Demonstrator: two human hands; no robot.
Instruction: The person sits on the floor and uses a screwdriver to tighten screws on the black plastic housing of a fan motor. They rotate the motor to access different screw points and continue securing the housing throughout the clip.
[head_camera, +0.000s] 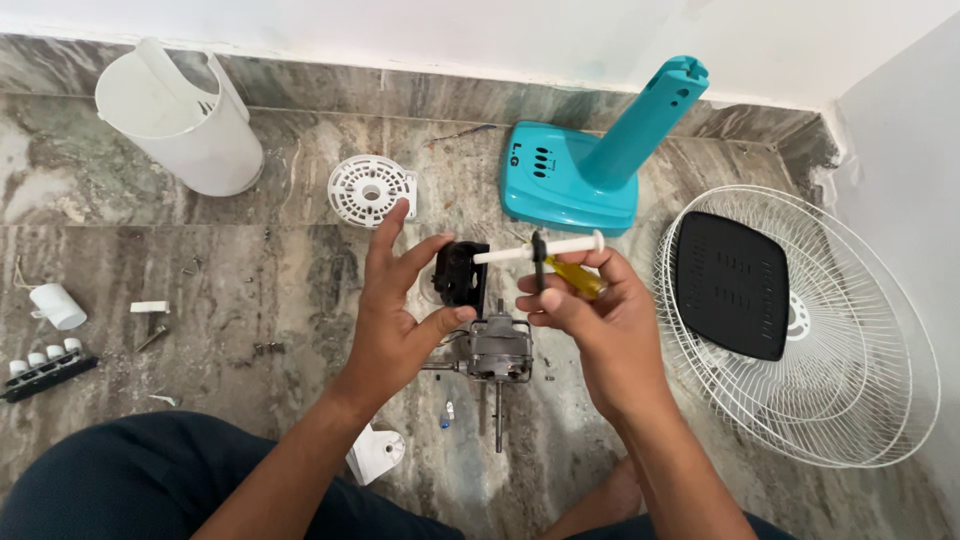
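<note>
On a grey marbled stone floor (250, 290), seen from above, a seated person works with both bare hands over a fan motor (498, 350). This metal motor lies between the hands, its shaft pointing toward the viewer, and a black plastic housing (460, 272) sits at its far end. Left hand (400, 300) is partly open, fingers spread upward, thumb pressed against the motor's near left side; whether the fingers touch the black housing is hard to tell. Right hand (590, 310) is closed around a yellow-handled screwdriver (572, 275), most of it hidden in the fist, and also pinches a white syringe-like tube (540, 248) lying level above the motor.

Behind the hands stand a turquoise fan base (570, 180) with its slanted column, and a small round white plastic grille disc (370, 190). At the right lies a white wire fan guard (800, 330) with a black ribbed square panel (732, 285) resting in it. At the upper left a white plastic motor cover (180, 115) lies tipped. Along the left edge are a black switch strip with white buttons (45, 368), partly cut off, a small white cap (57, 305), and scattered screws too small to make out. Dark trouser legs fill the bottom edge, hiding part of a white bracket (378, 452)
</note>
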